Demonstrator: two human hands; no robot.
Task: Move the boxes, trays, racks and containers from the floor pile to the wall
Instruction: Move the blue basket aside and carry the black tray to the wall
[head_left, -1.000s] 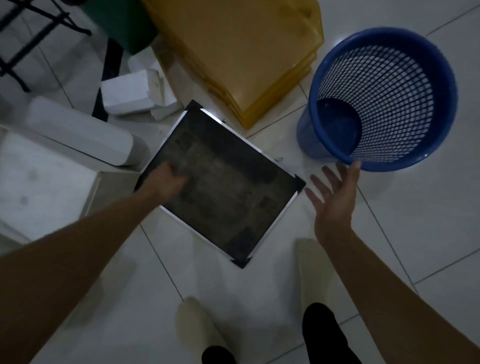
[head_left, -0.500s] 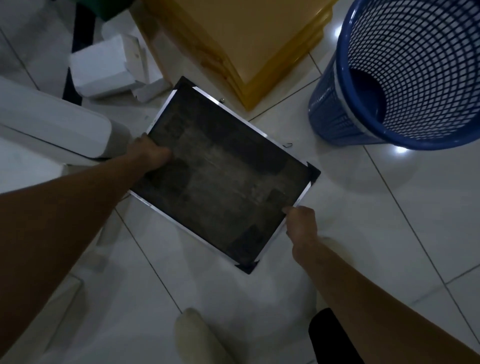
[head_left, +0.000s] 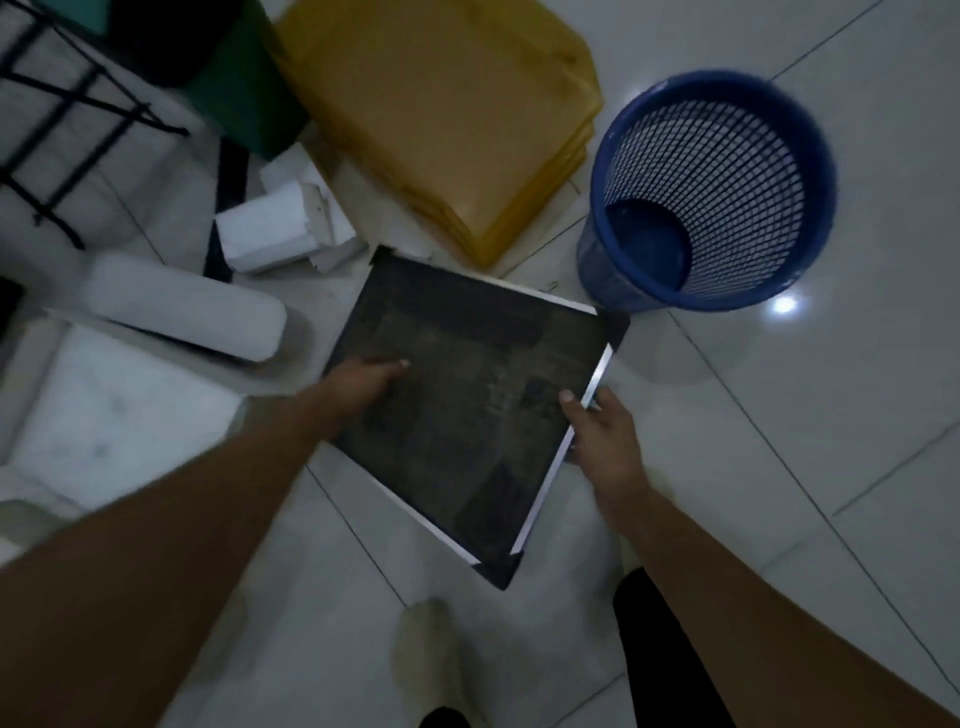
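Two hands now grasp the dark framed tray (head_left: 467, 415). The left hand (head_left: 363, 384) holds its left edge with the thumb lying on top. The right hand (head_left: 602, 436) grips the right silver edge, thumb above and fingers beneath. One second ago the right hand was spread free near the blue mesh wastebasket (head_left: 711, 192); half a second ago it had only just closed on the lower part of that edge. The tray is over the white floor tiles (head_left: 779, 467) in front of the person's feet, its far right corner just beside the wastebasket's base, closer than before. Behind it lie the stack of yellow trays (head_left: 441, 119) and the white foam blocks (head_left: 275, 234).
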